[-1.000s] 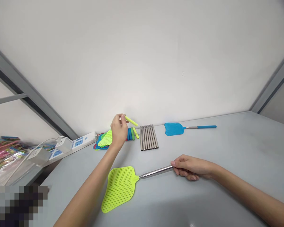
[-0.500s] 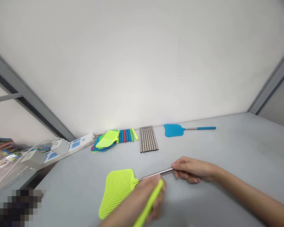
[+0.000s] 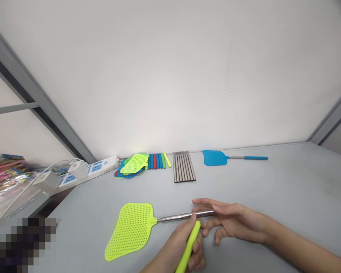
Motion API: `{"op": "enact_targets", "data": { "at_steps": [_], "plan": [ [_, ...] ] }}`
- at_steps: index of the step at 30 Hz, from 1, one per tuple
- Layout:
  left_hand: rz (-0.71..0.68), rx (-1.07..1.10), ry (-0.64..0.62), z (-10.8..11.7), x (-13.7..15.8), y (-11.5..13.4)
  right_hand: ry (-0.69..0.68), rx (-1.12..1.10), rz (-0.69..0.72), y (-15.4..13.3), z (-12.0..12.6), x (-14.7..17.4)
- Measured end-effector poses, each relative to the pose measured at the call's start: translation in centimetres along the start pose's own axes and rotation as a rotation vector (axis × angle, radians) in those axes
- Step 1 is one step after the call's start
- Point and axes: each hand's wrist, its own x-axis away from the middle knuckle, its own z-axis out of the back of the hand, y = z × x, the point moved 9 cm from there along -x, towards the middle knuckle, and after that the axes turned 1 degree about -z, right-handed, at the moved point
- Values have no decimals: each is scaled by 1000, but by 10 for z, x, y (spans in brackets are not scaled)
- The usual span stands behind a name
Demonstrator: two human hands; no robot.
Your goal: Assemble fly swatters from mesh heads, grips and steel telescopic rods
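In my left hand [image 3: 184, 242] is a yellow-green handle grip [image 3: 190, 244], fingers curled round it, with the thumb by the metal rod [image 3: 179, 217] of a yellow-green fly swatter. The swatter's perforated head [image 3: 132, 229] is to the left, low over or on the table; I cannot tell which. My right hand [image 3: 230, 220] has the rod's right end, thumb over it and the other fingers loosely spread behind and below. The thumb and palm hide the very end of the rod. The grip's lower end runs out of view.
Along the wall lie stacked swatter heads [image 3: 133, 163], a row of coloured grips [image 3: 159, 161], several metal rods [image 3: 184, 167] and a blue fly swatter [image 3: 215, 157]. A power strip [image 3: 96, 168] with plugged-in adapters and plastic-wrapped items [image 3: 5, 178] are at the left.
My right hand has gone from a fingertip pinch to a looser hold with fingers spread along the rod. The swatter has shifted left in view, and both hands are closer together.
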Motion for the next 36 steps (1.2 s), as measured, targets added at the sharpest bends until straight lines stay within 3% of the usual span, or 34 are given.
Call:
{"op": "enact_targets", "data": {
  "at_steps": [5,9,13,16,18,20,23,25,29,36],
  "plan": [
    [53,194,92,7,4,2,-19,106,-43,3,9,-4],
    [103,286,50,4,8,2,81,393,-96,-2,35,-2],
    [85,351,61,5,12,4,229,739,-107,-25,59,12],
    [61,362,67,6,12,5,189,879,-180,-32,62,25],
    [49,350,67,6,12,6,138,867,-243,-31,61,32],
    [42,321,71,6,11,7,180,837,-219,-35,64,32],
    [47,268,89,5,11,5,419,646,30,-60,80,26],
    [48,248,102,5,11,4,495,404,184,-70,89,18],
    [39,231,117,5,11,4,472,119,228,-71,101,-13],
    [38,204,105,5,10,4,482,137,306,-89,110,-83]
  ]
}}
